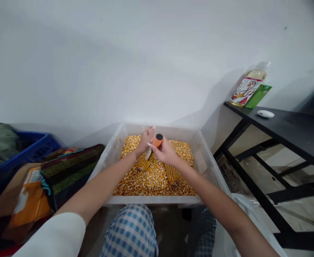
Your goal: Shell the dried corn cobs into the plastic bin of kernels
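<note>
My left hand point(145, 140) grips a corn cob point(146, 160) upright over the bin, its upper part stripped pale and its lower end still yellow with kernels. My right hand point(166, 152) holds a short orange cylinder with a black cap point(157, 141), likely a hand corn sheller, pressed up against the cob. Below both hands, loose yellow corn kernels point(154, 182) fill a translucent plastic bin point(157, 200). A second kernelled cob point(171, 174) lies on the pile just under my right wrist.
A blue crate point(34, 150) holding green cloth, a dark woven bag point(71, 171) and orange-printed packaging point(30, 196) stand left of the bin. To the right is a black metal table point(280, 139) with a white oval object point(265, 114), a labelled bottle point(249, 85) and a green packet point(258, 96).
</note>
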A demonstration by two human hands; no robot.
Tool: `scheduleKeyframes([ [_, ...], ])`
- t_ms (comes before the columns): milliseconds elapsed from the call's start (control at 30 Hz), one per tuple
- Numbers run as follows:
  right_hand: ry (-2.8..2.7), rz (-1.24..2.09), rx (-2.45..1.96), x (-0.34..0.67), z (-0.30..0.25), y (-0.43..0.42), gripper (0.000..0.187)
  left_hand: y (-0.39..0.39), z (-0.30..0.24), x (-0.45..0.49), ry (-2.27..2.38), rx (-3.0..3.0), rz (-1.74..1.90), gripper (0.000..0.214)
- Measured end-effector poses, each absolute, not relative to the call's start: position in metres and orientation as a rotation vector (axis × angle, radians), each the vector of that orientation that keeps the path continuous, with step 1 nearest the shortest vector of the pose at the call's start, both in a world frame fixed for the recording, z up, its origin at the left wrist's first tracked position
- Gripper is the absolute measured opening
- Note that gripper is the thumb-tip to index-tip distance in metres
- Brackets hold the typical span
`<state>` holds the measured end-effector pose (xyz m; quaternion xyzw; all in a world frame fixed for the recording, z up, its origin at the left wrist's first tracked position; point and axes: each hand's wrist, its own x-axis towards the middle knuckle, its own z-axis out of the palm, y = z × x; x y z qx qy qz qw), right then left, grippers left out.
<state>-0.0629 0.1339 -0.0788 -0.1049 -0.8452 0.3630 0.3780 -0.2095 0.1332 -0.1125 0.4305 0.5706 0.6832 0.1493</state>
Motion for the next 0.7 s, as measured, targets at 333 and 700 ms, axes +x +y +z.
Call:
scheduleKeyframes([
  [333,-2.063,1.005,-0.326,-0.0572,-0.0741,0.1359,0.028,0.1344,-0.1173,-0.2119,1.644,1.299,1.982,0.031],
  [700,-2.022,1.035,-0.321,-0.0615,-0.0763,0.1374,0.030,0.1349,-0.1193,-0.2116,1.610,1.333,1.978,0.030],
])
